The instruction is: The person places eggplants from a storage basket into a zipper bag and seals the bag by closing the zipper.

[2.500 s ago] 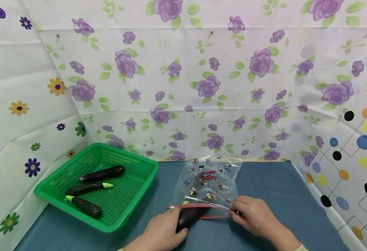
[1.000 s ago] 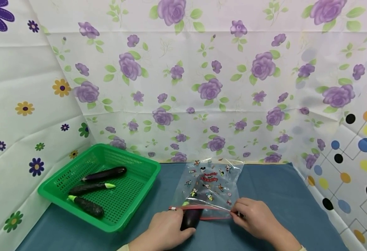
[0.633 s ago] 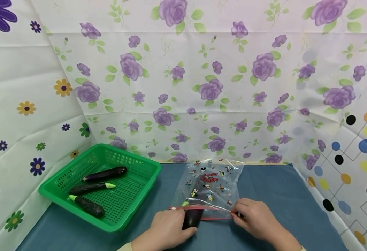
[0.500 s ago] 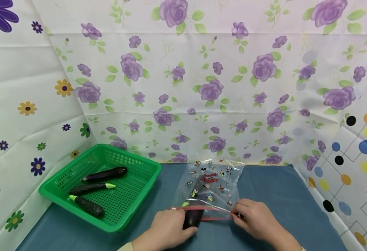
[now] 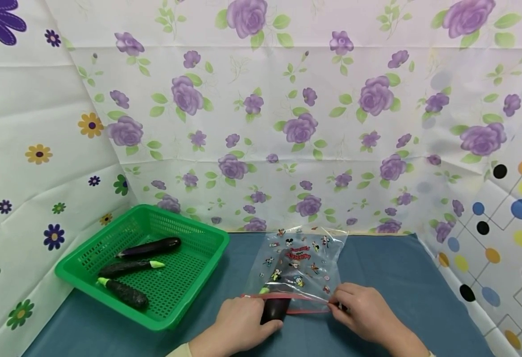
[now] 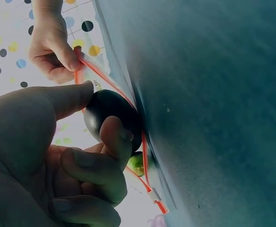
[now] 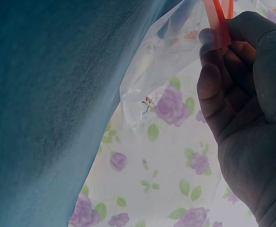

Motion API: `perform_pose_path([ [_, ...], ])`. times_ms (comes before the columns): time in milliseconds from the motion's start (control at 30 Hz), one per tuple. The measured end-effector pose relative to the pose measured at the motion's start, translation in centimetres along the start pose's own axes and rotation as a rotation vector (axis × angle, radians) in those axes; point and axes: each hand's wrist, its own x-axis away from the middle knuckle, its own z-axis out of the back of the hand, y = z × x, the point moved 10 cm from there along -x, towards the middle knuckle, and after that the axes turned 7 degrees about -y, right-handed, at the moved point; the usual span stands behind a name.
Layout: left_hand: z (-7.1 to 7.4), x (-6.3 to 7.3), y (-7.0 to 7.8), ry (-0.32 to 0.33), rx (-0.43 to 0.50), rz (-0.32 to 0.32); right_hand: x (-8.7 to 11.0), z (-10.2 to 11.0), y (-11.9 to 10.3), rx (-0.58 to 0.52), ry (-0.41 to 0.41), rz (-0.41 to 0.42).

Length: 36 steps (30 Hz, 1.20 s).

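Note:
My left hand (image 5: 241, 325) grips a dark, shiny eggplant (image 5: 275, 311) by its near end; in the left wrist view, thumb and fingertips pinch the rounded end of the eggplant (image 6: 111, 112). Its far part lies inside a clear zip bag (image 5: 314, 277) printed with cartoon figures. A light-green tip (image 5: 264, 290) shows beside it, just inside the bag's red-edged mouth. At the mouth's right corner, my right hand (image 5: 362, 310) pinches the bag's edge. The right wrist view shows thumb and finger on the red strip (image 7: 217, 23), with the mouth held apart.
A green perforated basket (image 5: 189, 292) stands at the left. In it lie another dark eggplant (image 5: 150, 247) and two dark, bumpy vegetables with green ends, one in the middle (image 5: 120, 268) and one nearer (image 5: 127, 294). Blue cloth (image 5: 403, 267) covers the table; floral sheets (image 5: 243, 193) rise behind it.
Since the earliest frame my left hand has moved slightly right, and the eggplant has turned to point more straight into the bag. The right hand keeps its pinch. Over the last half second, barely any motion.

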Motion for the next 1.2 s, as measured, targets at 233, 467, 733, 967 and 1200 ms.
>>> perform_pose_path([
  [233, -0.06, -0.14, 0.19, 0.000, 0.005, 0.003, 0.04, 0.02, 0.02, -0.004, -0.005, -0.008],
  [467, 0.02, -0.25, 0.27, 0.010, 0.009, 0.013, 0.03, 0.06, -0.03, -0.002, -0.011, -0.013],
  [733, 0.00, -0.41, 0.59, 0.018, 0.016, 0.011, 0.10, 0.00, 0.01, 0.002, -0.006, -0.008],
  [967, 0.18, -0.32, 0.83, 0.047, -0.012, -0.003, 0.08, -0.07, -0.01, 0.009, 0.001, 0.000],
  [1200, 0.72, -0.21, 0.91, 0.099, -0.007, -0.035, -0.01, 0.02, -0.08, 0.006, 0.003, 0.003],
])
